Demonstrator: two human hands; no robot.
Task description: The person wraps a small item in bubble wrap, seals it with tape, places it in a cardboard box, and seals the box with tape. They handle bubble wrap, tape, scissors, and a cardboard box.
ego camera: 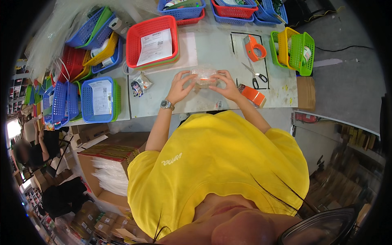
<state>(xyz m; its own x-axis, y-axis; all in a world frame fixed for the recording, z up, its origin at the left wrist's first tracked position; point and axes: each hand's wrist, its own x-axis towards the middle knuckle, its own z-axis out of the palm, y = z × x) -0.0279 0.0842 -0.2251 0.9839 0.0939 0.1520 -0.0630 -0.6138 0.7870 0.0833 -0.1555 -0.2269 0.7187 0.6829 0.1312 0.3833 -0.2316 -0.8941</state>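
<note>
Between my two hands, just above the table, is a small item wrapped in clear bubble wrap (203,74), with a strip of orange showing through. My left hand (181,86) grips its left end, and a metal wristwatch (167,104) is on that wrist. At the other end, the fingers of my right hand (227,85) hold the wrap. An orange box (253,95) lies beside my right wrist. Black-handled scissors (254,74) rest a little farther right with their blades apart. What the wrap contains is too blurred to name.
An orange tape dispenser (254,49) sits inside a black taped outline. A red basket (131,46) with a printed sheet stands at the back left, and a blue basket (87,107) nearer. Green and yellow baskets (301,50) line the right edge. A small packet (141,85) lies left. Another person (33,150) is far left.
</note>
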